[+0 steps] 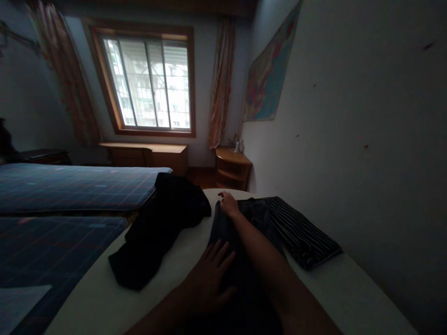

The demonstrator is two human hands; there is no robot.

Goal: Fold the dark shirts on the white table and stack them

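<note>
My left hand (211, 274) lies flat with fingers spread on a dark grey garment (258, 221) spread over a white table (328, 288). My right hand (228, 204) reaches across to the garment's far edge, its fingers curled down on the cloth. A black garment (164, 228) lies crumpled to the left of the grey one, hanging over the table's edge. A dark striped garment (303, 235) lies to the right, partly under the grey one.
Two beds with blue checked covers (70, 186) stand on the left. A window (150, 83) with curtains is at the back, above a wooden desk (146, 153). A small wooden shelf (232, 167) stands in the corner. The wall with a map (270, 79) runs close along the right.
</note>
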